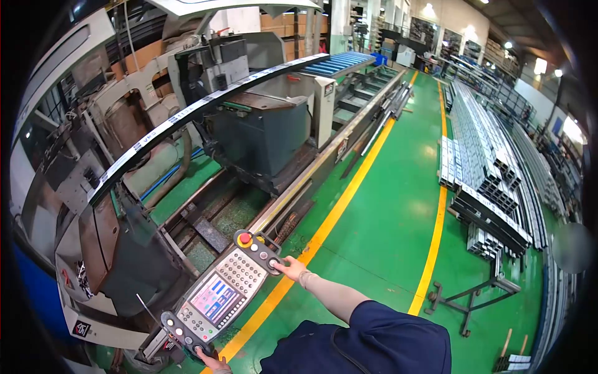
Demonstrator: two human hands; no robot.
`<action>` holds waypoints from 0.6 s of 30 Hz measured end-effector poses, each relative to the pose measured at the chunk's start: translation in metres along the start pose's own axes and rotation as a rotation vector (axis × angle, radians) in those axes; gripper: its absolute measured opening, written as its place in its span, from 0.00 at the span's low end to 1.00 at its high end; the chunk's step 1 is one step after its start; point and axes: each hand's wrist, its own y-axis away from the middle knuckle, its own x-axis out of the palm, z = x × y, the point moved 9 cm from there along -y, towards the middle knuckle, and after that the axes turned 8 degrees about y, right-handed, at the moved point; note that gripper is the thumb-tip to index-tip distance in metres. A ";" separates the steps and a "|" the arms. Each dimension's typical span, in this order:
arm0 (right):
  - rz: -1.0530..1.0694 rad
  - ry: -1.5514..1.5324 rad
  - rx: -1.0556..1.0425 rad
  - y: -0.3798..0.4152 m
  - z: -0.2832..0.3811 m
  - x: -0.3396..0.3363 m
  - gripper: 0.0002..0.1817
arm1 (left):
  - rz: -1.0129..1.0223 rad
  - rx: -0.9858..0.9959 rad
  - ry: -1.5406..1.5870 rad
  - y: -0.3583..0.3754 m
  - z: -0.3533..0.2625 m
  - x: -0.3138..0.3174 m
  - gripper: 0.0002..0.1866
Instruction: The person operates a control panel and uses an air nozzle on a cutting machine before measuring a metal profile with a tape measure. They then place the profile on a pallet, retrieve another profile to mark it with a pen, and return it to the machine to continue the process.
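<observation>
A grey control panel [254, 274] with rows of keys, a lit screen [215, 299] and a red emergency-stop button [245, 239] stands at lower centre. At its upper right corner, my right hand [290, 268] reaches out with a finger on a round button. My left hand [213, 361] is at the panel's lower left end, a digit stretched to another round button [198, 349]; its other fingers are mostly hidden. Neither hand is seen holding anything. Beyond the panel, a long bar [180, 115] with a white printed strip spans the machine.
The machine has two dark, angular housings [258, 140] above a long bed [299, 187]. A blue roller conveyor [341, 64] extends at the back. Stacked metal profiles [483, 156] lie right of the green floor [367, 212], near a wheeled metal stand [473, 299]. Long bars [380, 121] lie beside the bed.
</observation>
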 end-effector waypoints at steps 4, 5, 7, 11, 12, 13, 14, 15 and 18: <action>0.049 -0.001 0.077 0.002 0.011 -0.008 0.47 | -0.111 0.026 0.075 0.021 -0.006 -0.002 0.46; 0.060 -0.017 0.098 -0.001 0.012 -0.008 0.46 | -0.116 0.023 0.092 0.019 -0.006 -0.001 0.45; 0.062 0.034 0.151 -0.005 0.017 -0.012 0.39 | 0.071 0.035 0.112 -0.009 -0.008 0.002 0.44; 0.161 0.188 0.142 -0.007 0.026 -0.027 0.38 | -0.119 0.003 0.081 0.024 -0.007 0.006 0.42; 0.175 0.213 0.150 -0.007 0.028 -0.028 0.38 | -0.101 0.029 0.062 0.016 -0.007 0.001 0.42; 0.189 0.238 0.157 -0.009 0.030 -0.030 0.38 | -0.083 0.055 0.042 0.014 -0.013 0.004 0.42; 0.202 0.260 0.165 -0.010 0.031 -0.031 0.38 | -0.063 0.081 0.021 0.013 -0.016 0.005 0.42; 0.206 0.272 0.176 -0.012 0.033 -0.031 0.39 | -0.183 0.062 -0.034 0.012 -0.013 -0.004 0.42; 0.188 0.311 0.077 -0.020 0.034 -0.029 0.41 | 0.032 -0.060 -0.011 0.066 -0.029 0.045 0.35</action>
